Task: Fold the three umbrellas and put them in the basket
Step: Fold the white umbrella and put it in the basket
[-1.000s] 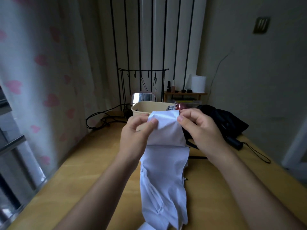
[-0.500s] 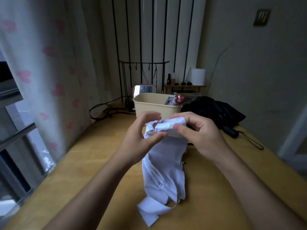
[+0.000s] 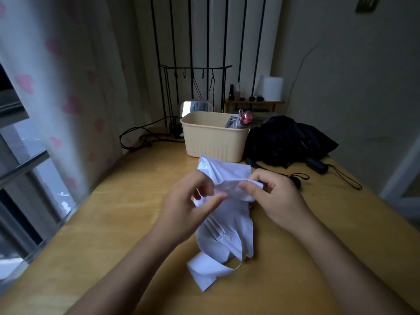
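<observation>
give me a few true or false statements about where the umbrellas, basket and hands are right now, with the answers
1. Both hands hold the white umbrella. True: the left hand and the right hand pinch its bunched fabric near the top.
2. The basket holds nothing. False: a folded umbrella with a pink handle stands in its right end.
3. The black umbrella lies on the table, to the right of the basket. True.
4. The white umbrella is already in the basket. False: it is in front of the basket, its lower end on the table.
5. The black umbrella is neatly rolled and strapped. False: its fabric lies loose and spread.
</observation>
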